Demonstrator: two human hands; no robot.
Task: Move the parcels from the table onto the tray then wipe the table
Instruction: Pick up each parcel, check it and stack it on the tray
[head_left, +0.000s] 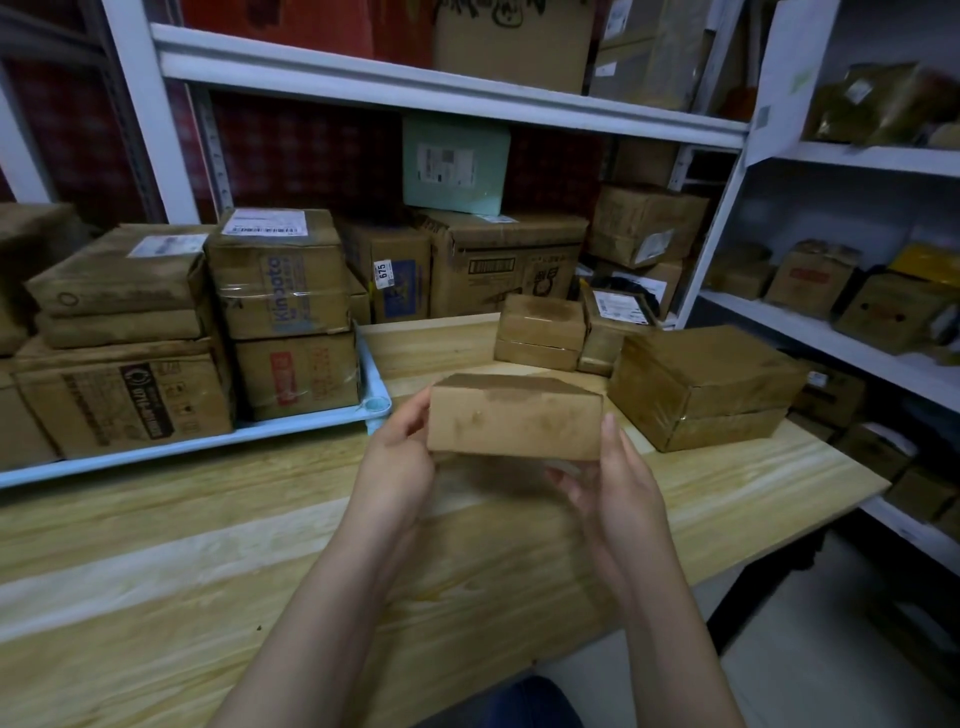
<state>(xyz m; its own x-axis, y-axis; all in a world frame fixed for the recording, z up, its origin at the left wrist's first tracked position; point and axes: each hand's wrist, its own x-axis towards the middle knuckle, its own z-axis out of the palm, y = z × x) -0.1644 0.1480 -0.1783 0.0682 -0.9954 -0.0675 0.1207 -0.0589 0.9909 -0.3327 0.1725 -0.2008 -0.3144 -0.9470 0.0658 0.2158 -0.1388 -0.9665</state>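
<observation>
Hands meeting over a wooden table (208, 519) in a parcel storeroom, seen from my head camera: I am holding a small plain cardboard parcel (514, 418) up off the tabletop. My left hand (397, 470) is cupping its left end, thumb along the front edge and fingers tucked beneath. My right hand (618, 480) is gripping the right end, thumb lying up the side and fingers curling underneath. Both hands are partly closed around the box, which is sitting roughly level between them, just right of the corner of the light blue tray (218, 439). That tray is sitting on the left of the table and carrying taped cartons stacked in two layers, among them a Kinsoto box (283, 280). On the table to the right, a larger wrapped brown parcel (701, 387) is resting, with two smaller parcels (540, 332) standing side by side behind it. White metal shelves (447, 98) packed with more cartons are filling the background.
</observation>
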